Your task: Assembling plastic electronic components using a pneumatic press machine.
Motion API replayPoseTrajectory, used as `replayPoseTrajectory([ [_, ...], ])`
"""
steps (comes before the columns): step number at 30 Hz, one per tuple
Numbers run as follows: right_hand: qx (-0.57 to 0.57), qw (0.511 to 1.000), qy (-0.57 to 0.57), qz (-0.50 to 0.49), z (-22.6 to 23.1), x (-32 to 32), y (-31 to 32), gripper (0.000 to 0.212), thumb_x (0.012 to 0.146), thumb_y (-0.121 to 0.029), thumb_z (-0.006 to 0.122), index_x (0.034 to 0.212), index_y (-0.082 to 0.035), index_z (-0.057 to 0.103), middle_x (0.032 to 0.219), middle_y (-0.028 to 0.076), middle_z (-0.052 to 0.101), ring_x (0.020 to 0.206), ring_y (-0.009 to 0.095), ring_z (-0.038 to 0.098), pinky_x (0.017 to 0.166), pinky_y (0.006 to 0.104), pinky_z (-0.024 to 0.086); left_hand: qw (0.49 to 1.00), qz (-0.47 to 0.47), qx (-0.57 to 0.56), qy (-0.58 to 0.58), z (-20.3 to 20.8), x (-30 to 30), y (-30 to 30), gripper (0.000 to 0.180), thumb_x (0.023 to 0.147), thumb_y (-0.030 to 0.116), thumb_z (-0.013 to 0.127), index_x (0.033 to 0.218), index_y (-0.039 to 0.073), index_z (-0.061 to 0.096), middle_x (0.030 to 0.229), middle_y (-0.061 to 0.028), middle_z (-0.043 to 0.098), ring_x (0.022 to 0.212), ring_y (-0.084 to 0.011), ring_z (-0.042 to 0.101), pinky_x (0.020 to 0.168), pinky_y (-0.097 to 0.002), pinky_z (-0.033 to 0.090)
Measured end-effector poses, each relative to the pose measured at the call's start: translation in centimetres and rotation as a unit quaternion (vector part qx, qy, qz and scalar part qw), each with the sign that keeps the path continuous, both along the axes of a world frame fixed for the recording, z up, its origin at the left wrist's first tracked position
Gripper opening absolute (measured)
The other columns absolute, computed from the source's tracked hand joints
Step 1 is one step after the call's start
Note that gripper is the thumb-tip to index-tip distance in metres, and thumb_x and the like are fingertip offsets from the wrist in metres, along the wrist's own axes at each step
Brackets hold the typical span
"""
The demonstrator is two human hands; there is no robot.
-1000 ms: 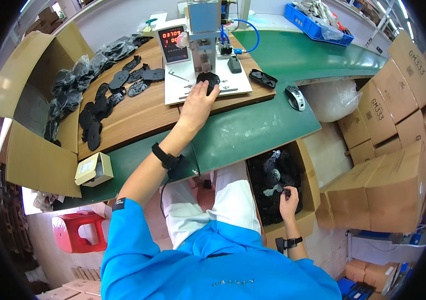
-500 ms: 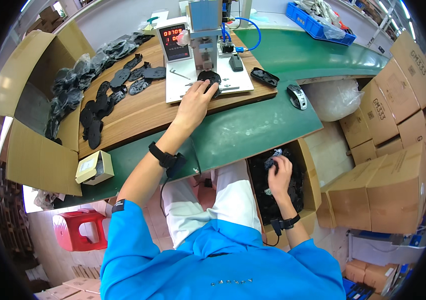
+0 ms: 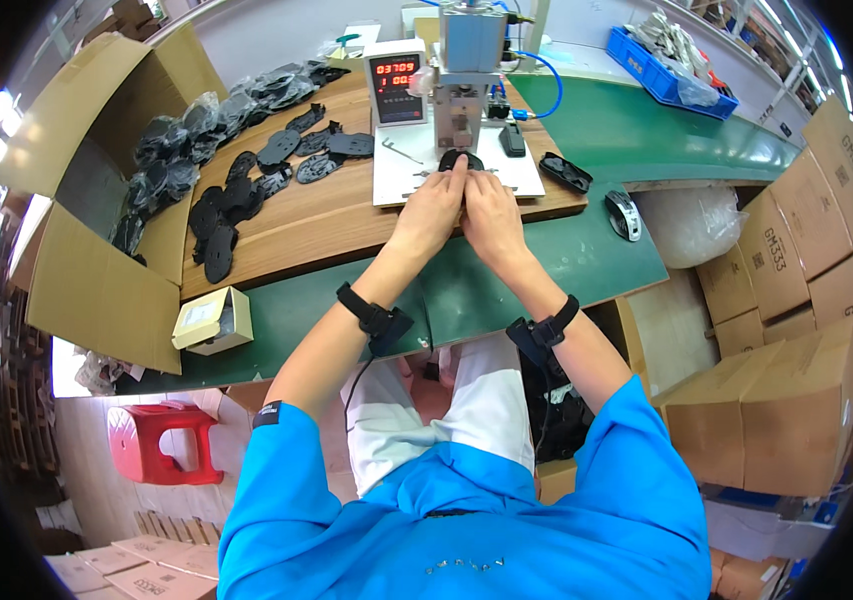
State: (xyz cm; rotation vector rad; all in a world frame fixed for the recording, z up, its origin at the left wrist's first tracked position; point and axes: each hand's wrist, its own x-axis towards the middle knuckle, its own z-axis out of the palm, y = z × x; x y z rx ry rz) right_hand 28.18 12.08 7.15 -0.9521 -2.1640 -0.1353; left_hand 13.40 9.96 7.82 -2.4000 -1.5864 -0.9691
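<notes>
My left hand (image 3: 430, 212) and my right hand (image 3: 493, 218) meet side by side at the front of a benchtop press (image 3: 471, 50). Between my fingertips is a black plastic shell (image 3: 460, 158), set on the white base plate (image 3: 393, 180) right under the press head. Both hands have their fingers closed in on its near edge, the left index finger reaching over it. My hands cover much of the shell. A digital counter (image 3: 396, 85) with red figures stands left of the press head, and a hex key (image 3: 402, 150) lies on the plate.
Black flat plastic parts (image 3: 216, 215) and bagged parts (image 3: 171, 150) spread over the wooden board to the left, beside an open carton (image 3: 106, 280). A black shell (image 3: 565, 172) and a computer mouse (image 3: 623, 215) lie to the right. An open carton (image 3: 626, 335) sits below the bench edge.
My right hand has risen from the carton of dark parts to join my left hand at the press. The piece it was handling no longer shows separately. The whole view has shifted slightly.
</notes>
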Motion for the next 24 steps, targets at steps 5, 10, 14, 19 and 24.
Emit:
replayPoseTrajectory([
  [5, -0.048, 0.997, -0.025, -0.047, 0.4, -1.6, 0.4, 0.032, 0.074, 0.003, 0.072, 0.105, 0.0, 0.063, 0.102, 0.013, 0.067, 0.101, 0.035, 0.065, 0.088, 0.0474, 0.053, 0.998, -0.013, -0.025, -0.047, 0.2, -1.2, -0.7, 0.066, 0.088, -0.001, 0.059, 0.151, -0.003, 0.038, 0.12, -0.0253, 0.065, 0.113, -0.0416, 0.063, 0.09, -0.0498, 0.056],
  [10, -0.073, 0.995, -0.037, -0.051, 1.4, -0.4, 0.6, 0.033, 0.073, 0.001, 0.075, 0.103, -0.004, 0.064, 0.102, 0.011, 0.066, 0.1, 0.033, 0.066, 0.085, 0.0469, 0.056, 0.983, 0.036, -0.018, -0.18, -0.5, -4.2, -2.1, 0.063, 0.082, -0.002, 0.061, 0.143, -0.002, 0.045, 0.131, -0.0266, 0.059, 0.12, -0.0418, 0.06, 0.099, -0.0484, 0.052],
  [14, -0.073, 0.993, -0.084, -0.028, 2.4, -1.2, 0.6, 0.034, 0.072, 0.002, 0.076, 0.103, -0.004, 0.064, 0.104, 0.011, 0.067, 0.101, 0.034, 0.067, 0.086, 0.046, 0.057, 0.984, 0.165, 0.063, -0.037, -4.3, -15.4, -0.5, 0.064, 0.089, 0.008, 0.063, 0.148, -0.005, 0.042, 0.138, -0.0257, 0.055, 0.134, -0.0417, 0.05, 0.116, -0.0494, 0.039],
  [19, -0.052, 0.996, -0.07, -0.001, 2.3, -2.1, 0.5, 0.018, 0.079, 0.005, 0.066, 0.095, -0.004, 0.063, 0.101, 0.013, 0.066, 0.098, 0.035, 0.067, 0.081, 0.047, 0.059, 0.957, 0.251, -0.142, 0.039, -6.6, -23.0, -1.7, 0.081, 0.1, 0.043, 0.06, 0.161, 0.001, 0.028, 0.145, -0.027, 0.048, 0.143, -0.0418, 0.042, 0.119, -0.0542, 0.033],
  [24, -0.081, 0.992, -0.092, -0.032, 2.1, -0.6, 0.6, 0.035, 0.071, 0.003, 0.077, 0.104, -0.005, 0.066, 0.105, 0.01, 0.067, 0.101, 0.033, 0.067, 0.087, 0.0456, 0.057, 0.918, 0.323, -0.213, 0.084, -3.8, -17.4, -5.1, 0.08, 0.099, 0.054, 0.059, 0.162, 0.012, 0.033, 0.145, -0.0263, 0.045, 0.14, -0.046, 0.042, 0.114, -0.0606, 0.037],
])
